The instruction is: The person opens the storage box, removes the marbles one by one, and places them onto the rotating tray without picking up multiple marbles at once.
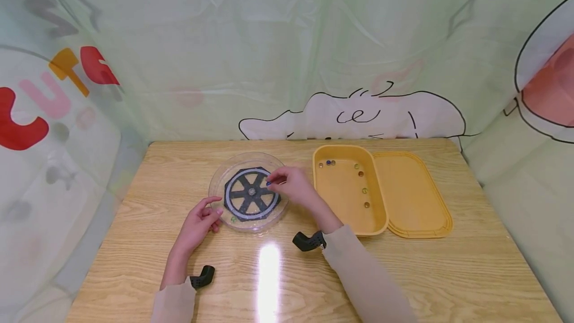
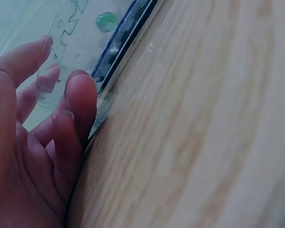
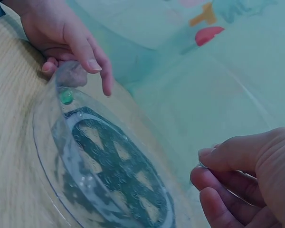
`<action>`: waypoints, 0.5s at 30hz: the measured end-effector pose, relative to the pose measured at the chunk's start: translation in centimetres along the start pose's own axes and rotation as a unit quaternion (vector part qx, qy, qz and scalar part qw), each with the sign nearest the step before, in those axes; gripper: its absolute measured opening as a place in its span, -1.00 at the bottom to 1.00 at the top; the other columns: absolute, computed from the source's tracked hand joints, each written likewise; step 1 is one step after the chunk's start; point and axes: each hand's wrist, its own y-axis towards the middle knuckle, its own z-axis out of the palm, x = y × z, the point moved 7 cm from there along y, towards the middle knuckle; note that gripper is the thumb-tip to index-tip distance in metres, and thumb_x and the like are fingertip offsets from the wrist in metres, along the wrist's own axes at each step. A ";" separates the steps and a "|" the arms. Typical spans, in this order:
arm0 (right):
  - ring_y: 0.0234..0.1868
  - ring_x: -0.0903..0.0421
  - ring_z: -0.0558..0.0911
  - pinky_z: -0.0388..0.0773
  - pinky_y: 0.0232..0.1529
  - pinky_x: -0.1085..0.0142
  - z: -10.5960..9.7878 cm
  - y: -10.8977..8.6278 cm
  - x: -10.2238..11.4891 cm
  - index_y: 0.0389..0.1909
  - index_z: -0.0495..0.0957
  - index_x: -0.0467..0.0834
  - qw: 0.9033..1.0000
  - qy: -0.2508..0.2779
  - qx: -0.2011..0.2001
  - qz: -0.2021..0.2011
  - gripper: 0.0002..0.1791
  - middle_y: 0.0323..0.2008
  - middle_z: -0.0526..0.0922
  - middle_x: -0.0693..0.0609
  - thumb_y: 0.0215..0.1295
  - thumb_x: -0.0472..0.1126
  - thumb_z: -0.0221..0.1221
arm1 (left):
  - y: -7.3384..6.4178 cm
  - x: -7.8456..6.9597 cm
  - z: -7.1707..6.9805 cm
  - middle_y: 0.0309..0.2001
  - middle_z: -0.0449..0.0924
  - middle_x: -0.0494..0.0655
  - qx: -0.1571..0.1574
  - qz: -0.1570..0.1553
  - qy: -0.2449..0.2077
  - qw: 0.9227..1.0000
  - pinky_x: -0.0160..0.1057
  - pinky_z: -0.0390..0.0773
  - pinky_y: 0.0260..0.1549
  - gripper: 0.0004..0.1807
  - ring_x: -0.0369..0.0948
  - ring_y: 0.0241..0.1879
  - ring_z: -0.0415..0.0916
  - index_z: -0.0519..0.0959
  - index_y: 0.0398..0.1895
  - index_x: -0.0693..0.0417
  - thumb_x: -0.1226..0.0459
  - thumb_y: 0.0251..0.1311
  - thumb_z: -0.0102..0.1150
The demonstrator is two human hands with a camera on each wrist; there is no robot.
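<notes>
Now the fingers of the right hand [image 1: 293, 186] pinch a blue marble [image 1: 268, 183] over the right side of a clear round dish [image 1: 255, 226], while the left hand [image 1: 199, 224], loosely bent with thumb and forefinger apart, reaches over its left rim. A dark spoked disc [image 1: 251, 192] shows at the dish's base, a green marble [image 1: 233, 219] near the left fingers. Rightward on the worktop [image 1: 228, 283], a yellow box [image 1: 338, 193] holds several marbles, its flat lid [image 1: 414, 196] beside it.
</notes>
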 end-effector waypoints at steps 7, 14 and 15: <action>-0.25 0.09 0.61 0.60 -0.23 0.32 1.4 0.4 0.0 -0.16 0.70 -0.25 1.000 0.003 0.016 -0.007 -0.83 -0.29 0.66 0.03 0.24 -0.34 0.35 | 0.0 -0.1 0.0 -0.43 0.53 0.25 -0.001 -0.001 -0.001 1.000 -0.25 0.59 -0.44 -0.57 -0.09 -0.55 0.53 0.41 0.29 0.29 0.36 0.40 0.14; -0.28 0.12 0.61 0.60 -0.26 0.34 2.9 0.6 0.5 -0.16 0.69 -0.27 0.999 0.024 0.039 -0.019 -0.85 -0.31 0.66 0.03 0.24 -0.37 0.33 | -0.1 -0.2 0.1 -0.43 0.53 0.25 -0.001 -0.003 -0.002 1.000 -0.24 0.59 -0.44 -0.57 -0.08 -0.55 0.53 0.41 0.29 0.28 0.37 0.41 0.13; -0.28 0.12 0.61 0.60 -0.26 0.35 3.2 0.6 0.5 -0.16 0.69 -0.26 0.999 0.023 0.042 -0.020 -0.85 -0.31 0.66 0.04 0.24 -0.37 0.33 | -0.1 -0.2 0.1 -0.43 0.53 0.24 -0.002 -0.004 -0.001 1.000 -0.24 0.59 -0.43 -0.57 -0.08 -0.55 0.53 0.41 0.29 0.28 0.36 0.41 0.13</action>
